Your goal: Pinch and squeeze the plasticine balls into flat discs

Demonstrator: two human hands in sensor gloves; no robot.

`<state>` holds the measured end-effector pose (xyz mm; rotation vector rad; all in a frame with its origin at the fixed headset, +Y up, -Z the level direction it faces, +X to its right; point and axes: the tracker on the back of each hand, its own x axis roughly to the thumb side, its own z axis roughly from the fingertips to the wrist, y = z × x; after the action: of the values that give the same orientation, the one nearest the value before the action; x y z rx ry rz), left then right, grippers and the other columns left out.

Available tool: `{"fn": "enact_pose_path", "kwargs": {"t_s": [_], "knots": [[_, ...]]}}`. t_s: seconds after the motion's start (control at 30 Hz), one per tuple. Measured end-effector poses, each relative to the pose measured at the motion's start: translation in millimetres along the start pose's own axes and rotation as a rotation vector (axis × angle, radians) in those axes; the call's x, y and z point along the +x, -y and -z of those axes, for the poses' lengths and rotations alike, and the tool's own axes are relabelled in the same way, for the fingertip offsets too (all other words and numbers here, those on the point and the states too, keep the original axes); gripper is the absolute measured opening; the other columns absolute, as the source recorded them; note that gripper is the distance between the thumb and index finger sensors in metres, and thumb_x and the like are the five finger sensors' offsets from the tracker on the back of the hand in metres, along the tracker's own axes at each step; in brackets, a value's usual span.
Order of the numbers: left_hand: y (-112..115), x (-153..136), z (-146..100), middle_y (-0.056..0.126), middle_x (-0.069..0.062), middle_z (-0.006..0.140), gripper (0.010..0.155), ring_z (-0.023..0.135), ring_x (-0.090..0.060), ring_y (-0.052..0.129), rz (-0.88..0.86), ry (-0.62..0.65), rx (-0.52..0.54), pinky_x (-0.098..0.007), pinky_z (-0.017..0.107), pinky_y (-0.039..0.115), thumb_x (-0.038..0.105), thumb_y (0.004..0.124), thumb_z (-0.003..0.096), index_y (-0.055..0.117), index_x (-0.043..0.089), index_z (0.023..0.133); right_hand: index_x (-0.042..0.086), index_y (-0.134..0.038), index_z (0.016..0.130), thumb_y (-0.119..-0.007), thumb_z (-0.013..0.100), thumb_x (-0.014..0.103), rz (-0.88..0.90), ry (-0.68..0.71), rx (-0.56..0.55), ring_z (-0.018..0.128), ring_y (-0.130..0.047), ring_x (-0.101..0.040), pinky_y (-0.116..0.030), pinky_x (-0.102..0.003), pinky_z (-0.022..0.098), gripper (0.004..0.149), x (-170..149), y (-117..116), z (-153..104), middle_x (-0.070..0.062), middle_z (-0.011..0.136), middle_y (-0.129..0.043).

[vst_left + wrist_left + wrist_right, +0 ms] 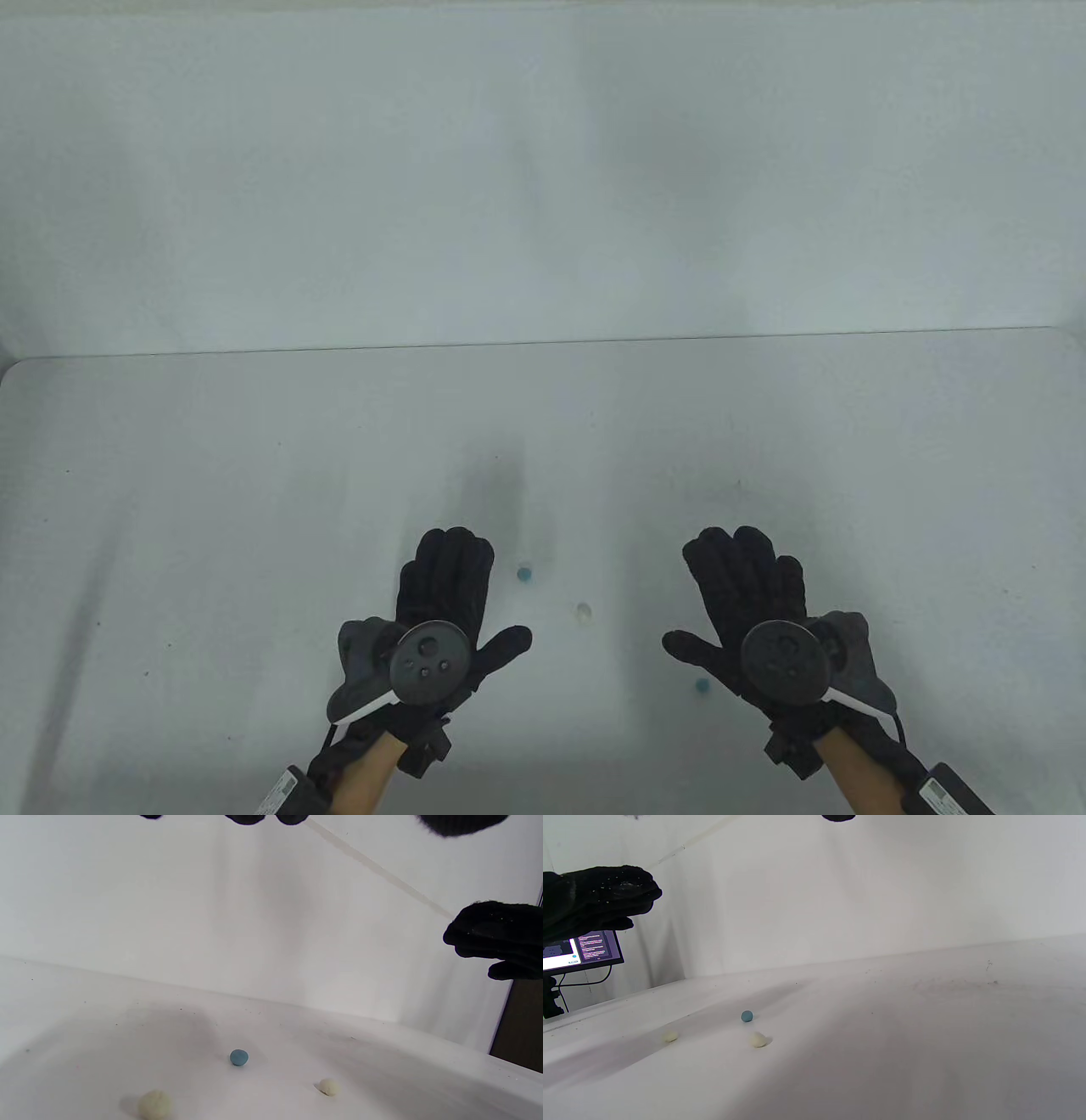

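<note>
The white surface (254, 509) is seen backed by a pale wall, and a lit monitor (581, 950) can be made out beyond the surface's left end in the right wrist view. The left hand (445, 594) and the right hand (747, 594) are held above the near part of the surface, well apart, each with fingers straight and spread wide, palm down, nothing being held. Between them a cream plasticine ball (582, 610) is seen, with a blue plasticine ball (524, 574) just beyond it, nearer the left hand. A second blue ball (702, 685) lies just under the right thumb. Another cream ball (155, 1104) is caught by the left wrist view. All of them appear rounded; no flat disc is visible, so the task is judged not yet begun, with every ball left to pinch.
</note>
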<state>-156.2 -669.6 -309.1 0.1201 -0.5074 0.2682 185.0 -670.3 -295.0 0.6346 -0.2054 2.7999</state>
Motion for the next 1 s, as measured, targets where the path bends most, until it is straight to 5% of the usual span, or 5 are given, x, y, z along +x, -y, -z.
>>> {"fn": "enact_pose_path", "kwargs": {"t_s": [0.77,1.0], "knots": [[0,-2,3,0.029,-0.030,0.118,0.091,0.107,-0.059,0.030,-0.062,-0.019,-0.004,-0.068,0.074,0.043,0.062,0.057,0.0534,0.029,0.003,0.115,0.014,-0.029,0.117,-0.050,0.054,0.071,0.002,-0.014,0.018,0.111,-0.034,-0.055,-0.038,-0.077,0.070,0.087,-2,1,0,-0.016,0.124,-0.032],[-16,-12,34,0.053,-0.024,0.114,0.081,0.102,-0.050,0.062,0.126,-0.063,-0.090,-0.060,0.071,0.061,0.055,0.069,0.0528,0.047,0.005,0.113,0.014,-0.030,0.117,-0.050,0.054,0.070,0.018,-0.009,0.005,0.111,-0.034,-0.055,-0.040,-0.077,0.070,0.086,-3,3,-1,-0.016,0.124,-0.032]]}}
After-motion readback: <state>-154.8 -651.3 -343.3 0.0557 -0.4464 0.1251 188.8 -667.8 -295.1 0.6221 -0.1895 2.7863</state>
